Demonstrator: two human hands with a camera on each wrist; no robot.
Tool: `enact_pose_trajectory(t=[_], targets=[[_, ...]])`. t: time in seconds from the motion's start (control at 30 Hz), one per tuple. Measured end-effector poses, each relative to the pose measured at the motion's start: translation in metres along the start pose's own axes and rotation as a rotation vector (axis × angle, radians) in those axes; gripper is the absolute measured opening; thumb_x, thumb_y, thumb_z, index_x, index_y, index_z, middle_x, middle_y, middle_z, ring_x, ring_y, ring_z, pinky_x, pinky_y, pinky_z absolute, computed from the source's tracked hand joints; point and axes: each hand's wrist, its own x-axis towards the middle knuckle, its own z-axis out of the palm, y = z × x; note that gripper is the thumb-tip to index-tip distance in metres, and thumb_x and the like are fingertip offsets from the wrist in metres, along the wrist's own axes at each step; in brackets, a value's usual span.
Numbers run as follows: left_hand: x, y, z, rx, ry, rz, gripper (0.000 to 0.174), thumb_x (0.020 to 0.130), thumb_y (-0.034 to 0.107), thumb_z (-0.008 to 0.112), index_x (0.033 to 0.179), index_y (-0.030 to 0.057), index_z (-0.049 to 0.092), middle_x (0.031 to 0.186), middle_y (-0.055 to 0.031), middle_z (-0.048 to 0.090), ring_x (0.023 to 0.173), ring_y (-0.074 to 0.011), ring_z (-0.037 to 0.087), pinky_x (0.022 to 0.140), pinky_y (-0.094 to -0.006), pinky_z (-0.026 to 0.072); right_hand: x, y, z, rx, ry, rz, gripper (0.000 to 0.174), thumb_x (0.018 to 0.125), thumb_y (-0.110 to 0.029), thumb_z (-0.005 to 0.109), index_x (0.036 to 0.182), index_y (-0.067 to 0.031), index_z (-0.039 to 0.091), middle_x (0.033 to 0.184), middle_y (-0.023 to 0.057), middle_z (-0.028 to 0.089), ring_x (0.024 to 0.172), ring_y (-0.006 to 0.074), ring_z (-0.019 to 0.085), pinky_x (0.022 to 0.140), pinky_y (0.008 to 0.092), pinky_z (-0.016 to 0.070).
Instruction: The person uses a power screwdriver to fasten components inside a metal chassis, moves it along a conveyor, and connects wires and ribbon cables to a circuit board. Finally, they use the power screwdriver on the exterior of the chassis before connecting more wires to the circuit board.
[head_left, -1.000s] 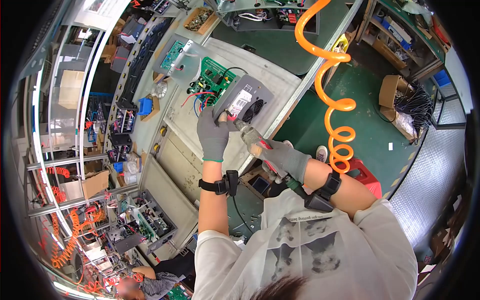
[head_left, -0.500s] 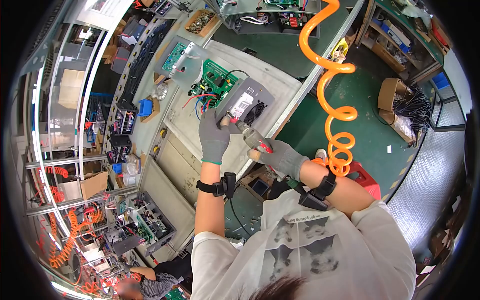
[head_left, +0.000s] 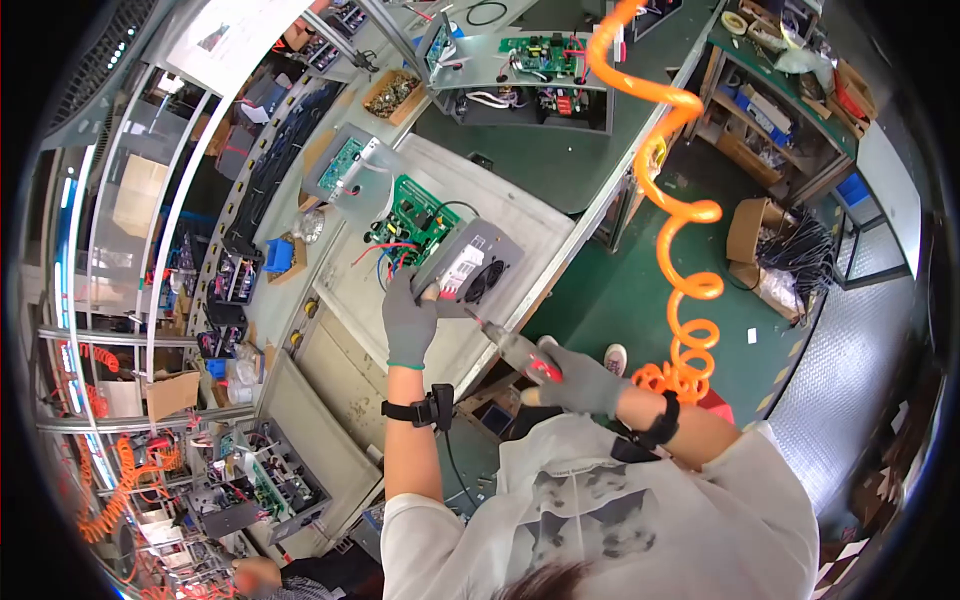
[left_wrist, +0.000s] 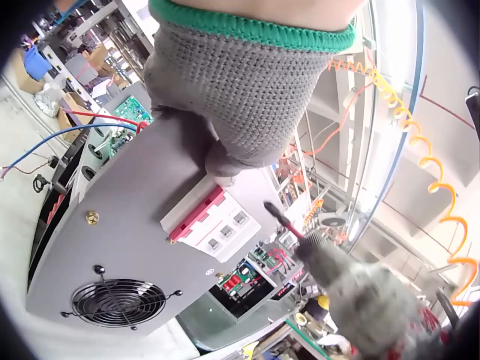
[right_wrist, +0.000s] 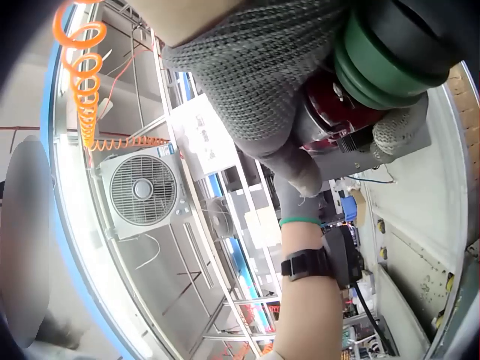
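Note:
A grey metal panel (head_left: 505, 245) stands on the bench, carrying a white breaker (left_wrist: 225, 229) with a red strip and a black fan grille (left_wrist: 120, 304). My gloved left hand (head_left: 409, 325) grips the panel's edge, its thumb at the breaker's corner and the other fingers hidden behind the panel. In my gloved right hand (head_left: 585, 383) is a power screwdriver (head_left: 520, 350), its bit pointing toward the panel but apart from the breaker in the left wrist view. Behind the panel lies a green circuit board (head_left: 415, 215) with red and blue wires (left_wrist: 71, 135).
An orange coiled hose (head_left: 690, 212) hangs at the right. Beyond the board stands a clear sheet (head_left: 368, 190). Farther back are an open electronics unit (head_left: 520, 75) and a box of small parts (head_left: 392, 95). A blue bin (head_left: 279, 255) sits at the left; another person (head_left: 300, 585) is at lower left.
The screwdriver's bit has come away from the breaker, and my right hand has drawn back to the lower right. The left hand keeps its hold. The head view has shifted.

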Motion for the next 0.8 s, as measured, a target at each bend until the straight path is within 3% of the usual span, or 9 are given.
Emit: enact_pose_trajectory(t=[0.03,0.07,0.13,0.2,0.27,0.37,0.53,0.67,0.8], targets=[[0.000,0.000,0.002,0.030,0.044,0.017,0.035,0.074,0.018,0.070,0.103,0.0007,0.060,0.087,-0.0183,0.061,0.080,-0.0343,0.061,0.070,-0.0395,0.0477,-0.015,0.018,0.007,-0.206,0.055,-0.251,0.061,0.074,-0.032,0.071,0.119,-0.0025,0.043,0.080,0.0100,0.057,0.056,0.0167,0.055,0.050,0.0292,0.0447],[0.001,0.007,0.002,0.018,0.053,0.013,0.035,0.074,0.018,0.070,0.103,0.0007,0.060,0.087,-0.0183,0.061,0.080,-0.0343,0.061,0.070,-0.0395,0.0477,-0.013,0.010,-0.013,-0.218,0.045,-0.255,0.061,0.074,-0.032,0.071,0.119,-0.0025,0.043,0.080,0.0100,0.057,0.056,0.0167,0.055,0.050,0.0292,0.0447],[0.003,0.022,0.001,0.047,0.009,-0.069,0.032,0.073,0.022,0.072,0.094,0.0005,0.062,0.084,-0.0162,0.061,0.079,-0.0337,0.060,0.070,-0.0392,0.0471,-0.010,-0.010,-0.054,0.427,-0.371,0.814,0.064,0.071,-0.030,0.073,0.121,-0.0016,0.045,0.085,0.0112,0.059,0.061,0.0174,0.058,0.055,0.0297,0.0464],[0.003,0.021,0.002,0.044,0.036,-0.103,0.031,0.072,0.023,0.072,0.090,0.0008,0.063,0.083,-0.0154,0.061,0.078,-0.0330,0.060,0.069,-0.0393,0.0466,-0.042,0.043,-0.058,0.055,-0.310,0.776,0.059,0.070,-0.034,0.071,0.119,-0.0066,0.052,0.102,0.0178,0.062,0.089,0.0317,0.062,0.077,0.0373,0.0498],[0.002,0.019,0.003,0.040,0.063,-0.135,0.029,0.071,0.024,0.073,0.086,0.0011,0.063,0.082,-0.0145,0.060,0.078,-0.0323,0.059,0.068,-0.0393,0.0461,-0.027,0.051,-0.096,-0.086,-0.418,0.999,0.063,0.066,-0.034,0.074,0.119,-0.0074,0.054,0.098,0.0148,0.065,0.083,0.0305,0.065,0.076,0.0368,0.0514],[0.001,0.012,0.005,0.077,0.113,0.041,0.027,0.070,0.026,0.073,0.079,0.0040,0.060,0.076,-0.0139,0.056,0.073,-0.0323,0.056,0.064,-0.0407,0.0446,-0.018,0.109,-0.127,-0.306,-0.464,1.021,0.062,0.063,-0.034,0.076,0.116,-0.0079,0.058,0.098,0.0126,0.066,0.086,0.0290,0.065,0.077,0.0370,0.0515],[-0.001,0.005,0.007,0.144,0.125,0.075,0.029,0.070,0.029,0.073,0.079,0.0053,0.058,0.075,-0.0137,0.053,0.071,-0.0329,0.054,0.061,-0.0416,0.0432,0.051,0.182,-0.186,-0.743,-0.604,1.149,0.048,0.061,-0.033,0.077,0.100,-0.0065,0.068,0.095,0.0103,0.069,0.089,0.0260,0.066,0.078,0.0371,0.0526],[0.002,0.009,0.008,0.139,0.163,0.085,0.030,0.069,0.028,0.074,0.079,0.0052,0.057,0.075,-0.0126,0.052,0.070,-0.0319,0.053,0.059,-0.0418,0.0422,0.112,0.234,-0.220,-0.831,-0.673,1.167,0.047,0.062,-0.036,0.077,0.097,-0.0051,0.069,0.097,0.0090,0.069,0.088,0.0237,0.066,0.077,0.0362,0.0523],[0.003,0.011,0.003,0.097,0.081,0.042,0.027,0.068,0.023,0.075,0.080,0.0056,0.057,0.074,-0.0109,0.052,0.070,-0.0301,0.053,0.058,-0.0402,0.0413,0.162,0.265,-0.237,-0.802,-0.740,1.303,0.051,0.063,-0.042,0.075,0.098,-0.0054,0.068,0.091,0.0074,0.068,0.081,0.0221,0.064,0.074,0.0347,0.0507]])
